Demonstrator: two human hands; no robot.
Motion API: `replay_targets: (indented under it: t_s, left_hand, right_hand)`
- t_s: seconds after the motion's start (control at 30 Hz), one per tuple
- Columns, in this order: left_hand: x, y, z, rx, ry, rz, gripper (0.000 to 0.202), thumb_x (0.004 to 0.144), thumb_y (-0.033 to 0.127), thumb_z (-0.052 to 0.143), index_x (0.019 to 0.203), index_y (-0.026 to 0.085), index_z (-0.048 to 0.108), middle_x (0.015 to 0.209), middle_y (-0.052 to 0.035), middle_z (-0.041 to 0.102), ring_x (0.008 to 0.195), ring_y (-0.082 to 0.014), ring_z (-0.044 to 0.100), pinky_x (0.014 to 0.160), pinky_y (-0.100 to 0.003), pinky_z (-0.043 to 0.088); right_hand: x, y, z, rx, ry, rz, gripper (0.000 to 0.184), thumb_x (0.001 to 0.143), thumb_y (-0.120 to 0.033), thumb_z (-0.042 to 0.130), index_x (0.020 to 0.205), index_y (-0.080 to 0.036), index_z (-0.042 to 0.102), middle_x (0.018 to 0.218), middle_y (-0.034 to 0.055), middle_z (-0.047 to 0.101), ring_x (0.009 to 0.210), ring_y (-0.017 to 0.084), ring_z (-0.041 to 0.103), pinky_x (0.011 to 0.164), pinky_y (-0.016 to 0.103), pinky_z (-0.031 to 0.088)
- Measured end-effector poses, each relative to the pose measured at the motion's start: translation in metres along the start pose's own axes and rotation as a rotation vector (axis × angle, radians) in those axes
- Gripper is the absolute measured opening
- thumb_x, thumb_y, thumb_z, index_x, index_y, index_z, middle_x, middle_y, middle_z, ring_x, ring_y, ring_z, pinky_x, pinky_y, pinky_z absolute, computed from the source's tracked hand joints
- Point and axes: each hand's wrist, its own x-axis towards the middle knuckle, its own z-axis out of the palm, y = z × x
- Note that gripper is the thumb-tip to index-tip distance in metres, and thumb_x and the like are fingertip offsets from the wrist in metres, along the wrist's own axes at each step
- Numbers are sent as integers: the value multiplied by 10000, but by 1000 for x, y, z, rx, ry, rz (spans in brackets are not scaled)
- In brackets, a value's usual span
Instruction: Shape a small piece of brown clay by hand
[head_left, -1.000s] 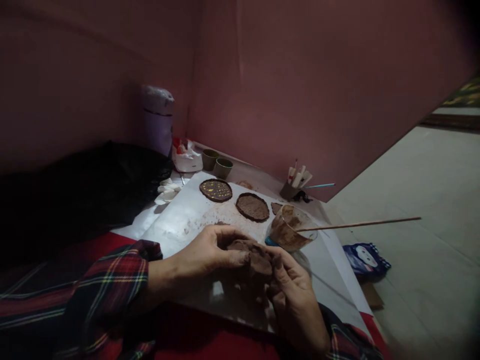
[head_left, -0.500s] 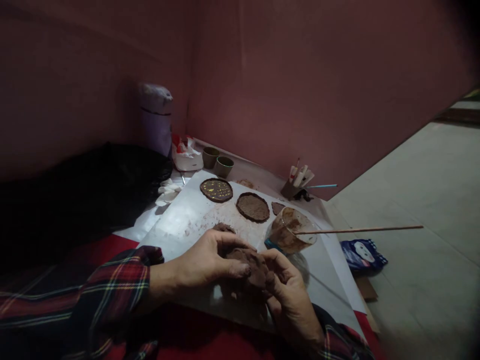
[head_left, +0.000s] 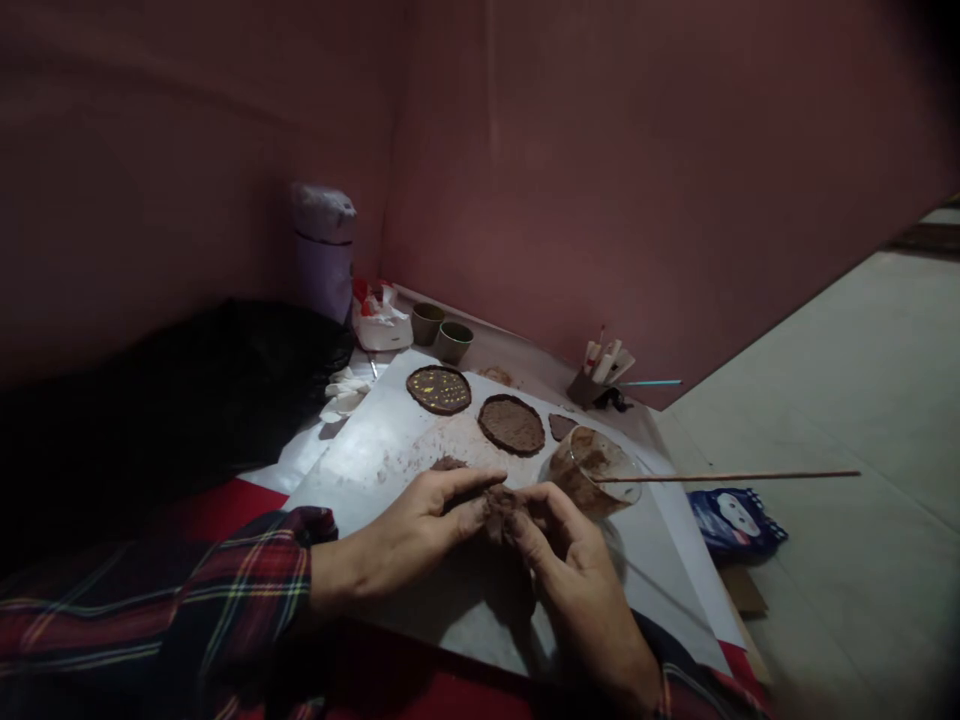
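Between my two hands is a lump of brown clay (head_left: 501, 508), held above the white sheet (head_left: 352, 480). My left hand (head_left: 427, 525) pinches its left side with a clay-smeared thumb, the fingers stretched along the far side. My right hand (head_left: 574, 560) grips the clay from the right, thumb in front and fingers curled behind. Part of the lump is hidden by the fingers. More clay (head_left: 448, 463) lies just beyond my left hand. Farther back sit a round clay disc with a raised rim (head_left: 511, 425) and a yellow-dotted one (head_left: 439, 390).
A clay-smeared glass (head_left: 585, 465) with a long thin stick (head_left: 750, 476) across it stands right of my hands. Two small cups (head_left: 454, 343), a tool holder (head_left: 586, 388) and a purple cylinder (head_left: 325, 260) are at the back. A black bag (head_left: 247, 390) lies left, a blue packet (head_left: 739, 522) right.
My hands have turned the clay lump, so that less of its broad face shows and it looks narrower. The whole view has shifted slightly.
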Motion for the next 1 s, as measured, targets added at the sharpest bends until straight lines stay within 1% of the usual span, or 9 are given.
replay_targets:
  t_s: [0.07,0.17,0.27,0.37,0.47,0.53,0.7,0.83,1.0]
  left_hand:
    - [-1,-2,0,-25,-17,-21,443,854,368,578,1253,175,578,1272,-100,610,1147,-248,558,968,-342,437]
    - [0,-6,2,-44,-29,-63,502,777,323,671,1251,184,575,1137,-75,670,1010,-239,612,840,-320,497]
    - [1,-7,4,99,24,-22,466,663,212,743,1118,157,658,946,-41,692,865,-207,617,754,-279,488]
    - [3,-4,5,148,38,11,427,621,194,761,1039,151,682,863,-19,669,791,-179,596,714,-258,470]
    - [3,1,5,-15,21,-82,385,630,197,759,1005,154,680,867,-14,655,793,-171,591,689,-246,463]
    - [3,3,6,-137,23,-139,321,638,193,759,947,144,687,862,-15,655,791,-165,597,682,-239,459]
    - [3,2,4,-352,-69,-175,329,633,216,788,942,145,698,850,-26,694,780,-158,623,703,-242,471]
    - [2,0,3,-310,-133,-141,339,679,190,752,1012,160,696,906,-38,709,822,-173,635,741,-259,475]
    - [0,1,1,-128,-167,-126,376,709,145,690,1084,168,684,943,-42,723,866,-206,639,757,-274,472]
  right_hand:
    - [4,2,-2,55,-29,63,227,813,-412,645,833,-191,600,744,-15,630,676,109,565,597,190,435]
    - [5,8,4,135,-20,164,285,750,-427,705,765,-191,547,666,-43,580,592,95,526,525,180,407]
    - [2,15,13,152,57,137,302,736,-419,720,733,-192,521,644,-56,540,590,92,511,528,175,405]
    - [-3,22,15,222,50,94,302,772,-462,675,773,-187,547,698,-38,568,631,102,535,569,184,432]
    - [-5,27,10,305,6,101,444,817,-624,510,823,-184,571,675,-26,559,565,95,519,532,195,435]
    - [-6,29,7,350,9,115,466,841,-632,456,830,-183,580,660,-22,552,544,92,516,533,200,444]
    - [-4,24,8,596,-82,235,339,781,-536,631,820,-216,524,620,-47,556,406,64,463,392,173,376]
    - [0,24,4,674,-166,293,385,696,-465,751,855,-213,507,725,-9,631,553,96,580,491,185,447]
    - [3,26,-2,558,-246,349,404,703,-449,750,865,-212,466,527,-85,544,341,47,439,342,142,347]
